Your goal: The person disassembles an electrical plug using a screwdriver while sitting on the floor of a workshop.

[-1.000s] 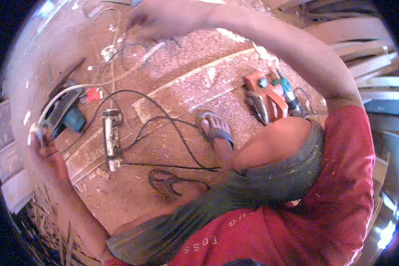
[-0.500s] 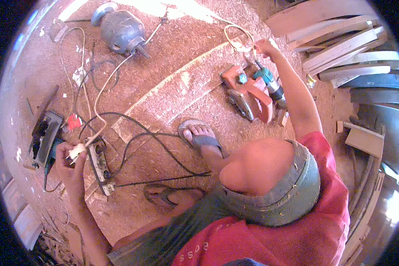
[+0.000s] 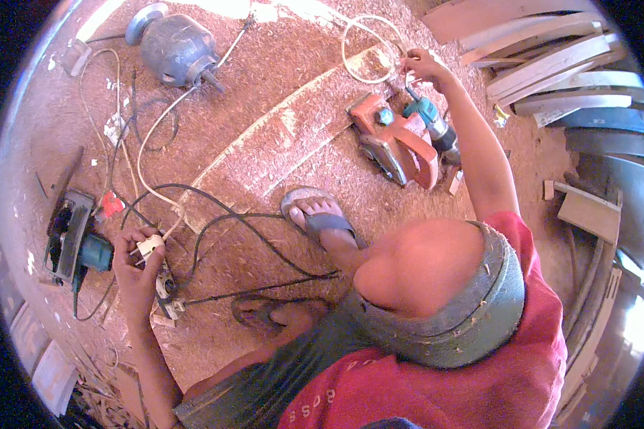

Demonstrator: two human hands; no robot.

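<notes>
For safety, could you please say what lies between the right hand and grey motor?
In the head view, a pale cable loop and a board end.

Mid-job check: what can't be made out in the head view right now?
All in the head view:
- Power strip: its upper part is hidden behind the left hand, sockets there included.
- White plug: partly covered by the left fingers and thumb.
- Right hand: fingertips too small and blurred to tell whether they grip the pale cord.
- Curved wooden pieces: some outer ends fade into the dark lens rim.
</notes>
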